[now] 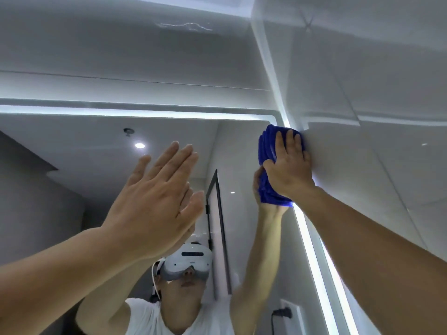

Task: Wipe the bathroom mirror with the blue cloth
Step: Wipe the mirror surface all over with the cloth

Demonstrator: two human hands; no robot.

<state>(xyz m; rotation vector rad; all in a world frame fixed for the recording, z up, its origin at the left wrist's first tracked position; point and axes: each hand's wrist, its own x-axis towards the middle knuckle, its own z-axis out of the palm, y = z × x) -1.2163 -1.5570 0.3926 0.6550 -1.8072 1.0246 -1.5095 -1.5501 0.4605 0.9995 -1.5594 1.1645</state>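
Observation:
The bathroom mirror point(96, 165) fills the lower left of the view, edged by a lit white strip along its top and right side. A folded blue cloth point(266, 146) lies against the mirror's upper right corner. My right hand point(289, 163) presses it there, fingers spread over the cloth and thumb hooked round its left edge. My left hand point(154, 197) is raised flat against the glass left of the cloth, fingers straight and together, holding nothing. The mirror reflects both arms and a person in a white top wearing a white headset.
A white tiled side wall point(375, 153) meets the mirror's right edge. Above the mirror run more white wall and the ceiling point(145, 44). A dark-framed glass door point(219, 213) and a ceiling light point(139, 145) appear only as reflections.

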